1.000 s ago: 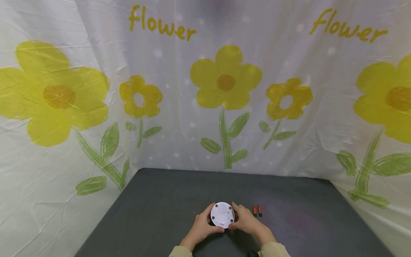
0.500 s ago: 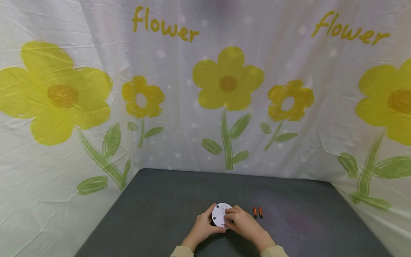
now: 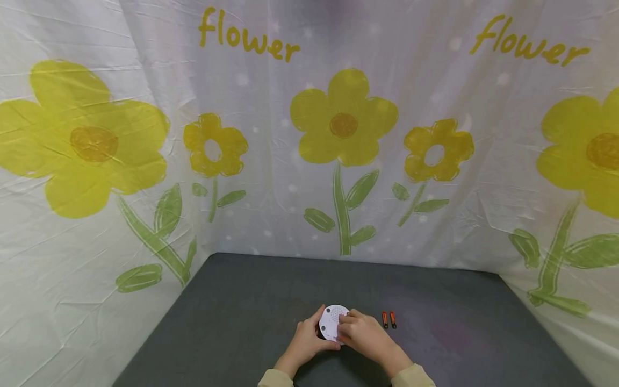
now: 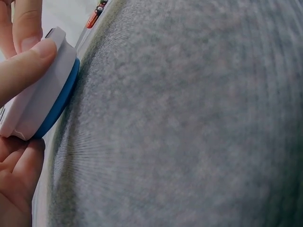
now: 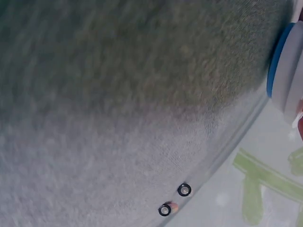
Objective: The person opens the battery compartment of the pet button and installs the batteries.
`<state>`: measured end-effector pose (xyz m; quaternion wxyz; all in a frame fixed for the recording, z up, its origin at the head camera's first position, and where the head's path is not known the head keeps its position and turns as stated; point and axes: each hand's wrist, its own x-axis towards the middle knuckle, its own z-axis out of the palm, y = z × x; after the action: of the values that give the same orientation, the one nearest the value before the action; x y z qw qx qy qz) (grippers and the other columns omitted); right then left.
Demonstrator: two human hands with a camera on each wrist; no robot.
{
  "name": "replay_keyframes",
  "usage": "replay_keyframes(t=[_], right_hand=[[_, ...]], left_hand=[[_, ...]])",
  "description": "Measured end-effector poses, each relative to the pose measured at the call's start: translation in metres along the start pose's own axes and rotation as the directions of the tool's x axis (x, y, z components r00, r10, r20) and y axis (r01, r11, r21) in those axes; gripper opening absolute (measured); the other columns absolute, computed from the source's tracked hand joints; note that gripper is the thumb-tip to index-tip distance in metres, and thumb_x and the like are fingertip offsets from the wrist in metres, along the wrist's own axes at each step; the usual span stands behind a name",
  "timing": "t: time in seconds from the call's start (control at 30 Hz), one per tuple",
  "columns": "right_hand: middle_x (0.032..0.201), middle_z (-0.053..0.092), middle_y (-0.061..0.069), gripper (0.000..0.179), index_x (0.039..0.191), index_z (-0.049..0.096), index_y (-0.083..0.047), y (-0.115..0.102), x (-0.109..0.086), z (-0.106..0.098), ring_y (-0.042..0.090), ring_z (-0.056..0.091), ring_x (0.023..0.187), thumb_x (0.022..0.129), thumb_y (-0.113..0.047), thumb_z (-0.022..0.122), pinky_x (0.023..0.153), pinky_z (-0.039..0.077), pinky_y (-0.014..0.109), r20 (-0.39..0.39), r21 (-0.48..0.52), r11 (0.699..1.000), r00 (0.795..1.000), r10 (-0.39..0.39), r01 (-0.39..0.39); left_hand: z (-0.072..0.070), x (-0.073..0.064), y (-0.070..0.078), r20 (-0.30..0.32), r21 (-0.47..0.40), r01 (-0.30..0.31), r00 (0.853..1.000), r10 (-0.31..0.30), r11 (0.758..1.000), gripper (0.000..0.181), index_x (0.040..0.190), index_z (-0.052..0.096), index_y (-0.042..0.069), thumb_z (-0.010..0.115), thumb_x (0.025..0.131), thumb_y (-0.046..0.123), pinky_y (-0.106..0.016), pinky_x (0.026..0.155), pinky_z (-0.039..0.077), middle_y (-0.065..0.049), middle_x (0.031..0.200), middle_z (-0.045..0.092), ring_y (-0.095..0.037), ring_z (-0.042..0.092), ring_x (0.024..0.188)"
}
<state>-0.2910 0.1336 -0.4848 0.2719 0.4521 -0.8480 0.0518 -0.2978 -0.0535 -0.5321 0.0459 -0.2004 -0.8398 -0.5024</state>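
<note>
A round white device point(image 3: 328, 324) has small holes and dark round feet on its upward face. Its lower side shows a blue rim point(image 4: 59, 101) in the left wrist view. My left hand point(image 3: 304, 339) grips it from the left, thumb along the near edge and fingers at the far side. Bent fingers of my right hand point(image 3: 365, 333) lie on the right part of the face, gripping there and covering it. In the right wrist view, the device's white side point(image 5: 286, 71) shows at the right edge. What lies under the right fingertips is hidden.
Two red and black batteries point(image 3: 389, 320) lie side by side on the dark grey table point(image 3: 261, 290), right of the right hand. A white cloth point(image 3: 271, 215) printed with yellow flowers hangs behind and along both sides of the table.
My right hand has shifted from the device's right edge onto its face, its fingers bending there. The left hand has kept its grip, and the batteries lie where they were.
</note>
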Motion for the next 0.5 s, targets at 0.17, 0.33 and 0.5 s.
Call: replay_keyframes(t=[0.17, 0.33, 0.5], right_hand=[[0.074, 0.059, -0.009, 0.013, 0.067, 0.066, -0.019, 0.0001, 0.0029, 0.0015, 0.011, 0.051, 0.069, 0.071, -0.023, 0.077, 0.055, 0.047, 0.022, -0.021, -0.059, 0.997, 0.999, -0.042, 0.04], [0.071, 0.056, -0.008, 0.016, 0.063, 0.062, -0.019, -0.0001, 0.0044, 0.0038, 0.013, 0.054, 0.068, 0.069, -0.023, 0.077, 0.054, 0.048, 0.024, -0.043, -0.095, 0.993, 0.996, -0.081, 0.076], [0.068, 0.051, -0.007, 0.019, 0.061, 0.058, -0.019, 0.0014, 0.0033, 0.0075, 0.011, 0.055, 0.064, 0.068, -0.021, 0.076, 0.053, 0.047, 0.023, -0.056, -0.103, 0.988, 0.991, -0.123, 0.117]], left_hand=[[0.0002, -0.0002, 0.0008, -0.025, 0.082, -0.03, 0.999, 0.033, 0.996, 0.102, 0.137, 0.038, -0.007, 0.086, 0.059, 0.039, -0.041, 0.087, 0.047, -0.022, 0.13, 0.049, -0.026, 0.051, 0.113], [0.0013, 0.0011, 0.0003, -0.04, 0.035, -0.056, 0.998, 0.057, 0.998, 0.098, 0.134, 0.04, -0.011, 0.087, 0.06, 0.033, -0.035, 0.084, 0.05, -0.027, 0.127, 0.049, -0.025, 0.053, 0.11], [0.0022, 0.0026, 0.0008, -0.029, -0.046, -0.029, 0.999, 0.027, 0.999, 0.095, 0.134, 0.039, -0.011, 0.087, 0.061, 0.026, -0.029, 0.083, 0.05, -0.028, 0.127, 0.048, -0.026, 0.053, 0.109]])
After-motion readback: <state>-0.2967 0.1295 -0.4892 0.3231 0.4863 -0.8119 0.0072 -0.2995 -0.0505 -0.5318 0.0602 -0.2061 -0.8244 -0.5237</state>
